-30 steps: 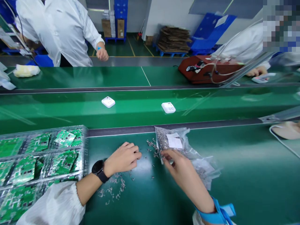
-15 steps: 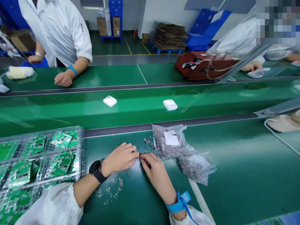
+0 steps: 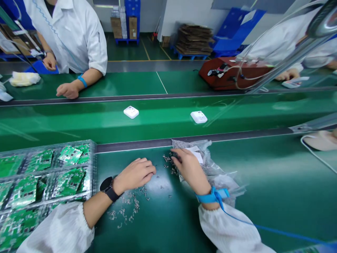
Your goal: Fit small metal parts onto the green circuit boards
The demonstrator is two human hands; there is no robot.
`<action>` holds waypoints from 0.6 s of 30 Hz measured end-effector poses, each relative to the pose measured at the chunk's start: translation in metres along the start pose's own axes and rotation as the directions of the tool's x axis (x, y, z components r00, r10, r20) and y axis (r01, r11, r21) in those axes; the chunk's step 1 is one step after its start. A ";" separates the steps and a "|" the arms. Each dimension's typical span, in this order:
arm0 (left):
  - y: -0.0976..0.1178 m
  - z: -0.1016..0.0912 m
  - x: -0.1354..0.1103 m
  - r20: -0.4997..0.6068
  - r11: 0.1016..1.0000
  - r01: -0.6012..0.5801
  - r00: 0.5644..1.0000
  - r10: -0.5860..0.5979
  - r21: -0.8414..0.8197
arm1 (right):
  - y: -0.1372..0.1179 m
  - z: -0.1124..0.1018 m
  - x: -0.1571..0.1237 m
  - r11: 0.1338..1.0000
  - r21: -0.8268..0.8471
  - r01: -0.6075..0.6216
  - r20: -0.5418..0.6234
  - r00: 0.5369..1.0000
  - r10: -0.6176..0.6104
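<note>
My left hand (image 3: pixel 137 174), with a black watch on its wrist, rests on the green bench. Its fingers are curled together, and whatever they may hold is hidden. My right hand (image 3: pixel 190 170), with a blue strap on its wrist, reaches over a small pile of screws (image 3: pixel 166 159) beside a clear plastic bag (image 3: pixel 206 143). Its thumb and forefinger are a little apart at the pile's edge, and nothing shows clearly between them. Below my left hand lie scattered small metal pieces (image 3: pixel 129 205). A second bag (image 3: pixel 231 182) is partly behind my right wrist.
Clear trays (image 3: pixel 92 168) of green circuit boards (image 3: pixel 70 182) stand at left. Two white plastic housings (image 3: pixel 131 112) (image 3: pixel 199 117) lie on the conveyor belt (image 3: pixel 163 123). Across it is a co-worker in white (image 3: pixel 73 35). A reddish-brown box (image 3: pixel 231 73) sits at the far right.
My right hand has moved away from my left, up and right to the screw pile by the bag. My left hand has barely moved. The white housings have shifted right in view.
</note>
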State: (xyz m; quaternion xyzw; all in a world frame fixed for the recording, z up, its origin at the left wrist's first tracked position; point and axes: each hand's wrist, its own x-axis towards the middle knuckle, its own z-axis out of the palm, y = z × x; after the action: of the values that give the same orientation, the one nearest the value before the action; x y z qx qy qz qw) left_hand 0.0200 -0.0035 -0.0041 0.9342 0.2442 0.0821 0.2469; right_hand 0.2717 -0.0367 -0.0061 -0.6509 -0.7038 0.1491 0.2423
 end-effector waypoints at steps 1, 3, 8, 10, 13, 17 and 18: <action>-0.001 0.000 0.000 -0.001 1.000 0.003 1.000 -0.003 0.002 | 0.003 0.003 0.010 0.997 -0.070 0.014 0.040 0.999 -0.012; -0.002 -0.001 -0.001 -0.004 1.000 0.007 1.000 -0.007 0.005 | 0.005 0.010 0.026 0.986 -0.164 0.018 0.091 0.996 -0.004; -0.004 -0.002 -0.001 -0.038 0.999 0.043 0.998 -0.042 0.022 | 0.000 0.014 0.034 1.000 0.011 -0.029 0.115 0.993 0.027; -0.005 -0.004 0.000 -0.102 0.994 0.105 0.989 -0.103 0.012 | -0.012 0.013 0.026 0.986 0.165 -0.010 0.102 0.995 -0.007; -0.009 -0.009 0.002 -0.210 0.976 0.212 0.953 -0.218 -0.052 | -0.035 0.012 0.012 0.949 0.310 0.053 0.163 0.981 -0.108; -0.014 -0.014 0.002 -0.239 0.953 0.278 0.924 -0.299 -0.117 | -0.055 0.009 0.002 0.931 0.356 0.081 0.241 0.954 -0.176; -0.014 -0.014 0.002 -0.228 0.953 0.275 0.927 -0.297 -0.124 | -0.055 0.008 0.001 0.937 0.342 0.075 0.231 0.960 -0.161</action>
State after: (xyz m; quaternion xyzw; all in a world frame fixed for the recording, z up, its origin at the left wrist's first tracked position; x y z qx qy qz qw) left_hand 0.0122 0.0141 0.0011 0.8592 0.4025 0.1704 0.2660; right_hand 0.2209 -0.0405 0.0169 -0.5328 -0.7322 0.3325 0.2637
